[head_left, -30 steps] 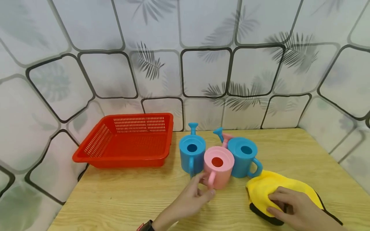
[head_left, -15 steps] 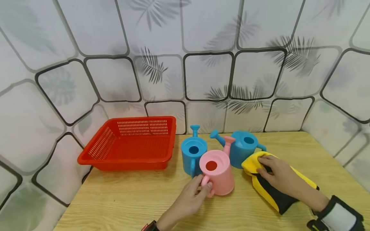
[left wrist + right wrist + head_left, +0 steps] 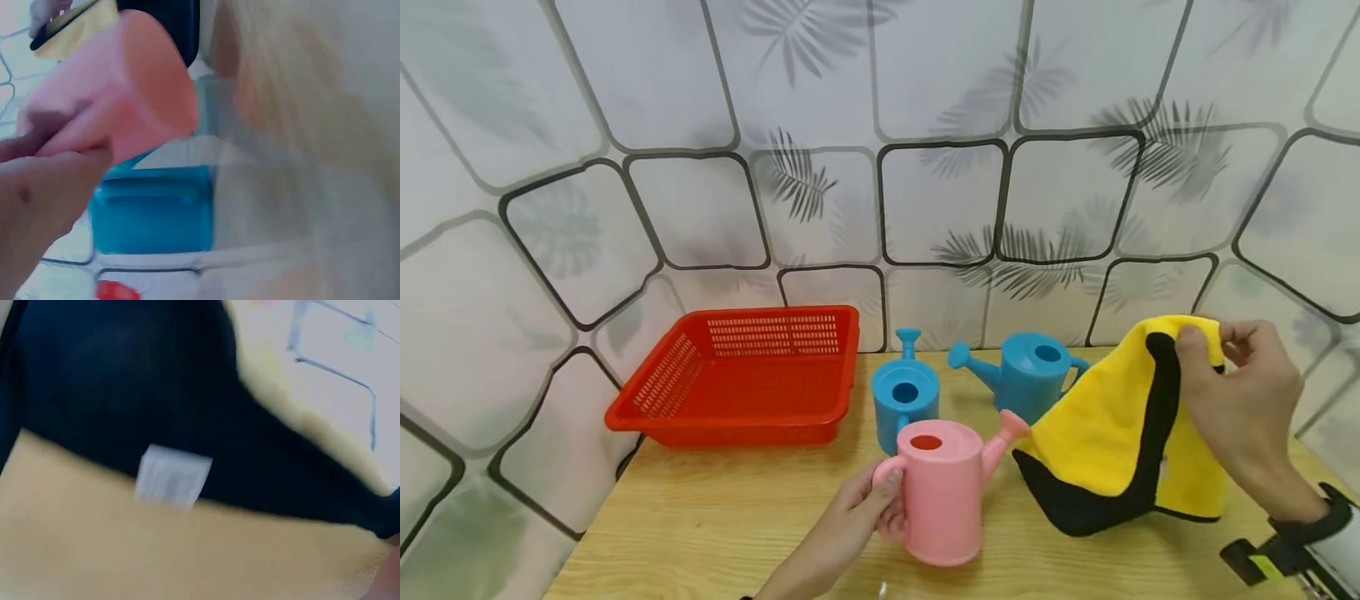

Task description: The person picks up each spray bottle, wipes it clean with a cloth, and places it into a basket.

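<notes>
A pink watering can (image 3: pixel 946 500) hangs by its handle from my left hand (image 3: pixel 857 517), its spout pointing right; in the left wrist view its base is off the table. My right hand (image 3: pixel 1247 392) pinches the top of a yellow and black cloth (image 3: pixel 1097 425), which drapes down in front of the table's right side. A white tag (image 3: pixel 174 477) shows on the cloth in the right wrist view, where only a bit of the hand is visible. Behind stand two blue watering cans, a left one (image 3: pixel 895 404) and a right one (image 3: pixel 1026 375), the right partly hidden by the cloth.
A red plastic basket (image 3: pixel 760 435) with slotted sides stands at the back left of the wooden table (image 3: pixel 700 517). The patterned wall (image 3: pixel 936 200) rises directly behind the table.
The left hand has taken the pink watering can by its handle and pulled it nearer, lifting it. My right hand has raised the cloth up and to the right from the table.
</notes>
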{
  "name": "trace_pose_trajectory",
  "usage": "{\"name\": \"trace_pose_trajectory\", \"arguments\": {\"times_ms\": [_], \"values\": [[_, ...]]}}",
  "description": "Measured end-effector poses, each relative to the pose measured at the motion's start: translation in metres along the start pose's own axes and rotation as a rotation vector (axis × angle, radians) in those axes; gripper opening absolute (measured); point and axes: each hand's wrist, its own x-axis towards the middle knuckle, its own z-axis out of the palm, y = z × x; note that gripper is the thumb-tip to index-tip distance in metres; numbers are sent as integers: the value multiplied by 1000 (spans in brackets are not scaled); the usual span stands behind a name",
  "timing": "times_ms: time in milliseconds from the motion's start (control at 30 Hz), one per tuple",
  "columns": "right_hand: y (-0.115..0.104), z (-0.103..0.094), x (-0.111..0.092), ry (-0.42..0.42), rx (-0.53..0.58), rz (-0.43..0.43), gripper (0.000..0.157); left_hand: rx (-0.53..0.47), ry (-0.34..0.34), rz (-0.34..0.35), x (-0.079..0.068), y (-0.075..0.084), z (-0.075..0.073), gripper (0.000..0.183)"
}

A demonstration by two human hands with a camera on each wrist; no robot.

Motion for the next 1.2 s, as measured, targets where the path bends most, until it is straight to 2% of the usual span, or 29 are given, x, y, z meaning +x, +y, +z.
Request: {"name": "trace_pose_trajectory", "arguments": {"times_ms": [67, 100, 133, 233, 333, 400, 467, 567, 633, 733, 833, 933, 1033, 1100, 1133, 1200], "values": [[-9, 1, -6, -43, 42, 114, 12, -125, 2, -24, 0, -2, -2, 31], [-15, 2, -12, -87, 70, 124, 13, -181, 7, -38, 1, -3, -3, 31], [-22, 5, -19, -153, 114, 98, 16, -229, 11, -51, 1, -3, -3, 31], [-44, 14, -47, -378, 219, -75, 30, -287, 14, -74, 6, -3, -4, 36], [-62, 22, -72, -626, 265, -283, 47, -291, -2, -85, 13, -2, -1, 38], [-69, 25, -82, -740, 257, -391, 53, -290, -12, -88, 17, -1, 2, 38], [-72, 27, -86, -810, 252, -462, 52, -288, -15, -85, 19, -2, 4, 37], [-72, 32, -83, -793, 291, -531, 33, -286, -4, -82, 20, -3, 4, 37], [-72, 37, -81, -756, 337, -554, 28, -280, -1, -74, 20, -2, 4, 38], [-76, 43, -82, -701, 350, -553, 42, -260, 6, -64, 22, 0, 3, 39], [-81, 47, -84, -661, 314, -555, 46, -248, 14, -67, 23, 1, 4, 40], [-86, 49, -86, -623, 243, -677, 46, -245, 23, -72, 23, 2, 6, 40], [-90, 50, -87, -656, 169, -823, 33, -223, 43, -64, 24, 1, 7, 38], [-93, 51, -86, -704, 121, -870, 19, -228, 44, -63, 24, 0, 8, 37], [-94, 52, -85, -730, 96, -878, 22, -229, 44, -65, 25, 0, 8, 37], [-96, 52, -82, -770, 58, -873, 39, -234, 40, -66, 26, -1, 8, 37]]}}
